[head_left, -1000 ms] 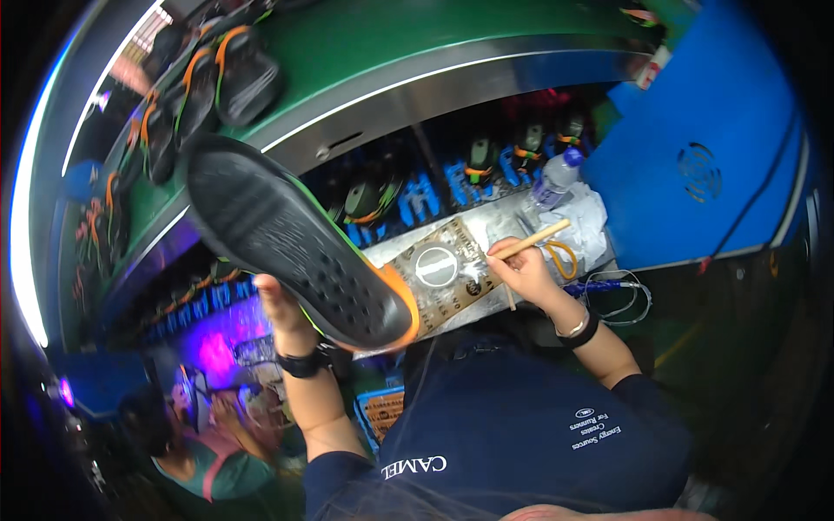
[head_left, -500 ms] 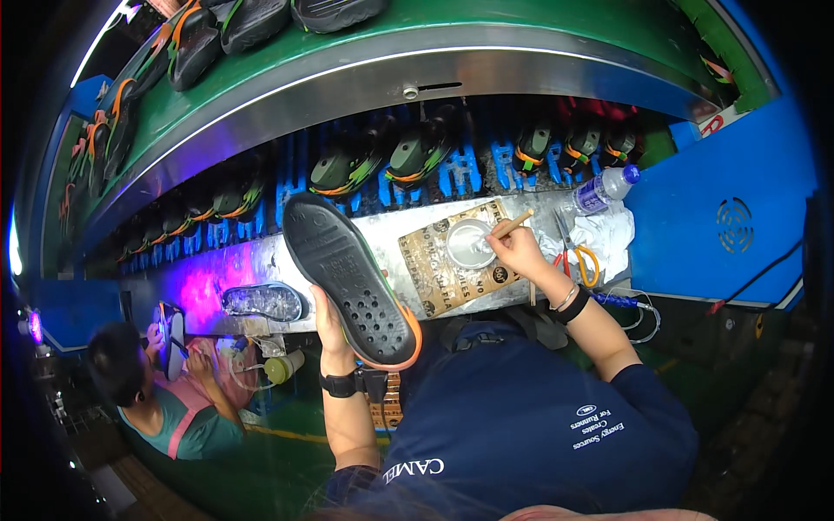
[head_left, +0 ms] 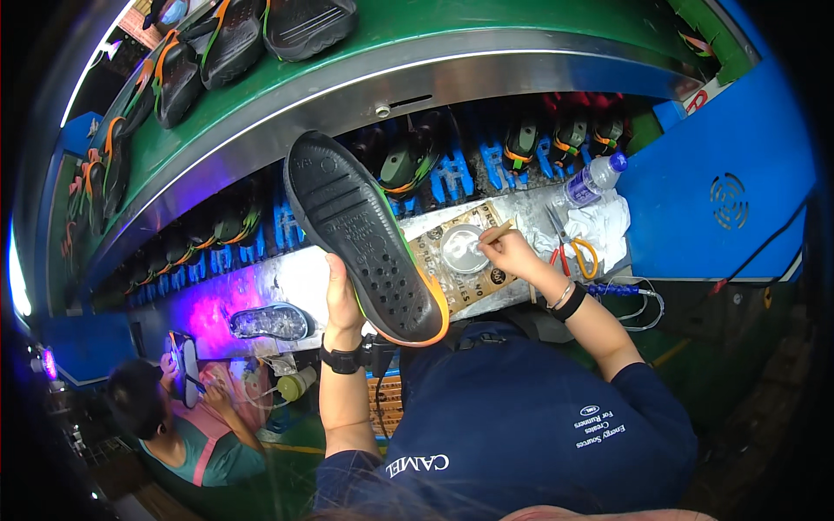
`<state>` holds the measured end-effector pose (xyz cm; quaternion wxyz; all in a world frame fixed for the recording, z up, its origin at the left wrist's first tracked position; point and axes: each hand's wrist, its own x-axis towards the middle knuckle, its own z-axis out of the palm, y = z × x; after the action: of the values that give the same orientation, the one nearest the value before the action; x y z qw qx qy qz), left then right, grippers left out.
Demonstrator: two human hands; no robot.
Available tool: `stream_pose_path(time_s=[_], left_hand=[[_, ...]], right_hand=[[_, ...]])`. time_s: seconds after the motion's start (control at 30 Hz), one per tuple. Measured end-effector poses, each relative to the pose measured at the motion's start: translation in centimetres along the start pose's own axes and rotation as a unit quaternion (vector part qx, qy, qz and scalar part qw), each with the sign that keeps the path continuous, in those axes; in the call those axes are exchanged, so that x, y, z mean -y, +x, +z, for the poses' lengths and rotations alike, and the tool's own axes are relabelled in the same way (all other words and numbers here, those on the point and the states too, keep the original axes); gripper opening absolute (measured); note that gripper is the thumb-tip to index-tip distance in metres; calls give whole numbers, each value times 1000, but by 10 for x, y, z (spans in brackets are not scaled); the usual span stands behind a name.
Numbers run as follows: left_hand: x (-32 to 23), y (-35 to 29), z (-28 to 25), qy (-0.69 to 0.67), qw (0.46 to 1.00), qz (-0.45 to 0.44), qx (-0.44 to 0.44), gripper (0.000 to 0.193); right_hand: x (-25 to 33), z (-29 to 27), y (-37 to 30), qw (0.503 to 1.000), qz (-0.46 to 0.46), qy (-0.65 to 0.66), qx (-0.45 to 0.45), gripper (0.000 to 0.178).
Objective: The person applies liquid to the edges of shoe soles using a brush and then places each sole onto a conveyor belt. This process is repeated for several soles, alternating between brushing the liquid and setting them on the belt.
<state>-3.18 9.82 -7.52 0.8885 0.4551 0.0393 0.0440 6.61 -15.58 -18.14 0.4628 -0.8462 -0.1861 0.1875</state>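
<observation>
The left hand (head_left: 340, 300) grips a black shoe sole (head_left: 363, 236) from its edge, fingers wrapped behind it and thumb at the side, and holds it raised above the table (head_left: 291, 282) with the tread turned up toward the camera. Held this way, the orange rim at its near end and the whole patterned underside face the person, which likely keeps the other face clear of the fingers.

The right hand (head_left: 514, 256) is closed around a thin wooden-handled brush (head_left: 497, 231), pinched like a pen, with its tip just over a small round metal tin (head_left: 462, 248). The tin sits on a stained sheet of brown cardboard (head_left: 452, 260), probably laid there to catch drips and spare the table. Whether the bristles touch the contents I cannot tell.

Just right of the cardboard lie scissors with orange and yellow handles (head_left: 569, 246) on a crumpled white cloth (head_left: 599, 227), and a clear plastic bottle with a blue cap (head_left: 592, 180) lies tilted beyond them, all near the working hand. Behind the table, a row of blue holders (head_left: 452, 174) carries shoes, and more soles (head_left: 308, 24) ride the green conveyor (head_left: 417, 39) above. At lower left another person (head_left: 187, 425) sits with a transparent sole (head_left: 271, 321) lying nearby under purple light.
</observation>
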Motion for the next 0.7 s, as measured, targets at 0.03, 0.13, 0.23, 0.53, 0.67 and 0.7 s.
stream_pose_path(time_s=[0.03, 0.13, 0.23, 0.53, 0.67, 0.7], left_hand=[[0, 0, -1, 1, 1000, -1, 0, 56], [1, -1, -5, 49, 998, -4, -40, 62], [-4, -1, -4, 128, 990, 19, -60, 70], [-31, 22, 31, 246, 960, 126, 42, 69], [-34, 26, 46, 286, 944, 136, 90, 72], [-35, 26, 49, 300, 938, 144, 99, 73]], right_hand=[[3, 0, 0, 1000, 17, -6, 6, 20], [13, -10, -4, 999, 26, 19, -29, 21], [26, -22, -9, 995, 6, 74, -67, 19], [112, -58, -44, 936, -88, 336, -52, 10], [119, -53, -51, 959, -124, 255, -16, 11], [119, -54, -51, 958, -125, 256, -18, 11]])
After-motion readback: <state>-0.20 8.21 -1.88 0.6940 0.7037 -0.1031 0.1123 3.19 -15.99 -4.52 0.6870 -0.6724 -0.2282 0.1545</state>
